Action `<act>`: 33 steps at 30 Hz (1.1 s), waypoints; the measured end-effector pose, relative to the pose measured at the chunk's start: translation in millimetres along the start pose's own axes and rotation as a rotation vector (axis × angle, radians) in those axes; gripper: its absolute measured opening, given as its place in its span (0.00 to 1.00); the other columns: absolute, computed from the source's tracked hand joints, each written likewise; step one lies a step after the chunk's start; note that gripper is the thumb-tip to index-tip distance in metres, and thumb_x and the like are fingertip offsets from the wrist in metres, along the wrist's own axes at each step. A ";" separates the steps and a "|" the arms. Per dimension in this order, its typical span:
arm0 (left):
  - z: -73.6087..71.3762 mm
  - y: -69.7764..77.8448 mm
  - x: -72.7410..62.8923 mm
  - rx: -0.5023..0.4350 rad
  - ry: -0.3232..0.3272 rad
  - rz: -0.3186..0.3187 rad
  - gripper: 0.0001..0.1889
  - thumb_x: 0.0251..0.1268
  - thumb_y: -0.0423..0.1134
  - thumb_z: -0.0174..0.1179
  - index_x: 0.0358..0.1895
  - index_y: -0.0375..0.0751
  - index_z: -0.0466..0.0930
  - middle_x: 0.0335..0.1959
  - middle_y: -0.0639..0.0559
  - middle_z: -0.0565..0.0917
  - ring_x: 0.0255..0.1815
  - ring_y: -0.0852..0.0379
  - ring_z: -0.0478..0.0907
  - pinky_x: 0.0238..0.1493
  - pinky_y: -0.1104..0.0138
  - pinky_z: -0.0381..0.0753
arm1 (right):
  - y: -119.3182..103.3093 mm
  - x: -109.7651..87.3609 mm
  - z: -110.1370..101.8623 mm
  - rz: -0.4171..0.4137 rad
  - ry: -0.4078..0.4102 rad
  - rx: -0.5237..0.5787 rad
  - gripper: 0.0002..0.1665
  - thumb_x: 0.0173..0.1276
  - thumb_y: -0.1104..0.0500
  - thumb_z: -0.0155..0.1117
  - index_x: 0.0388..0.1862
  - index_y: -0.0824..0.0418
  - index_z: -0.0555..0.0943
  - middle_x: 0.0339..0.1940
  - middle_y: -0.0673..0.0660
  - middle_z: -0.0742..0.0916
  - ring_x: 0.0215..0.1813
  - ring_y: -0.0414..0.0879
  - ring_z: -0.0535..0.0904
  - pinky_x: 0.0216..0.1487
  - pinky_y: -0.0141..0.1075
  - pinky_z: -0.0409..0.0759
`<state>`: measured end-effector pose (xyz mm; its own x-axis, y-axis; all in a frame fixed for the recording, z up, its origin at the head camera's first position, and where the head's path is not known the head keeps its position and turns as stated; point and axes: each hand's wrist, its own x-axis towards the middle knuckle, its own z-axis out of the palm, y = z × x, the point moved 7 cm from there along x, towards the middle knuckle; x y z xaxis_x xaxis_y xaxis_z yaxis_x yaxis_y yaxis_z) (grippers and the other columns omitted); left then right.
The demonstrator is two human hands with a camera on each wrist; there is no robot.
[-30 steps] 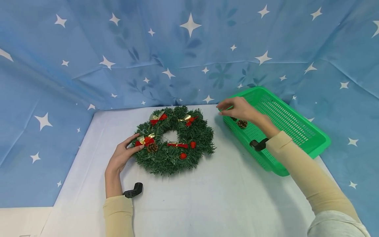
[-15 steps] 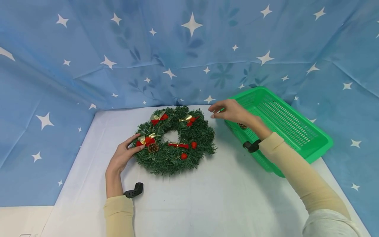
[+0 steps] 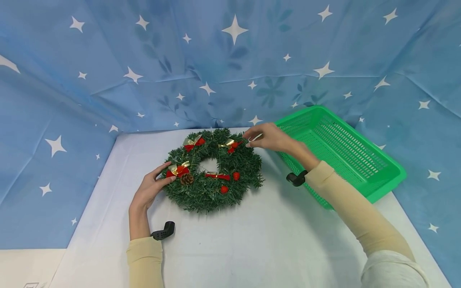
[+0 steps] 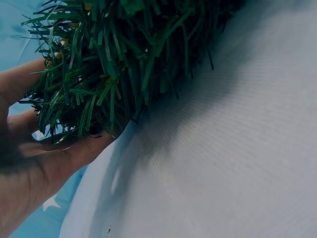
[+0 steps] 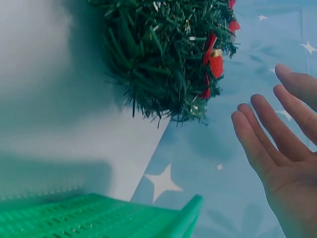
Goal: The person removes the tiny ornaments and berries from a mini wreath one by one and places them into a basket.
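Note:
A green Christmas wreath [image 3: 201,196] lies on the white-covered table, trimmed with red and gold bows [image 3: 193,143], red berries [image 3: 224,189] and one pinecone [image 3: 187,179]. My left hand [image 3: 147,190] holds its left edge, thumb and fingers around the rim; the left wrist view has that hand [image 4: 54,153] against the green needles. Over by the wreath's upper right side is my right hand [image 3: 271,138]. In the right wrist view this hand [image 5: 282,134] has its fingers extended and apart from the wreath [image 5: 158,64], with nothing between them.
A green perforated plastic basket [image 3: 387,176] stands right of the wreath, under my right forearm, which hides part of its near side. Behind the table hangs a blue cloth [image 3: 201,52] with white stars.
My right hand has moved left, from over the basket's near left rim to the wreath's upper right. A pinecone in the basket is now hidden behind the right arm. My left hand stays put.

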<state>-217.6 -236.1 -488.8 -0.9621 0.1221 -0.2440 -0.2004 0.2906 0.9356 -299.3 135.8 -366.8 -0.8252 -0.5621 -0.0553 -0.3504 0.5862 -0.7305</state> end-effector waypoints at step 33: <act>-0.9 -1.6 1.3 0.034 0.017 0.000 0.37 0.75 0.44 0.63 0.83 0.56 0.58 0.86 0.46 0.43 0.69 0.42 0.69 0.58 0.54 0.72 | -37.9 31.9 62.3 -0.121 -0.144 -0.031 0.22 0.70 0.64 0.72 0.62 0.66 0.83 0.58 0.65 0.87 0.55 0.53 0.86 0.56 0.37 0.84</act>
<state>-218.7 -237.3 -490.4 -0.9652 0.1061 -0.2391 -0.1939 0.3229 0.9264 -284.7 59.3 -383.3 -0.7049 -0.7061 -0.0668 -0.4587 0.5258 -0.7163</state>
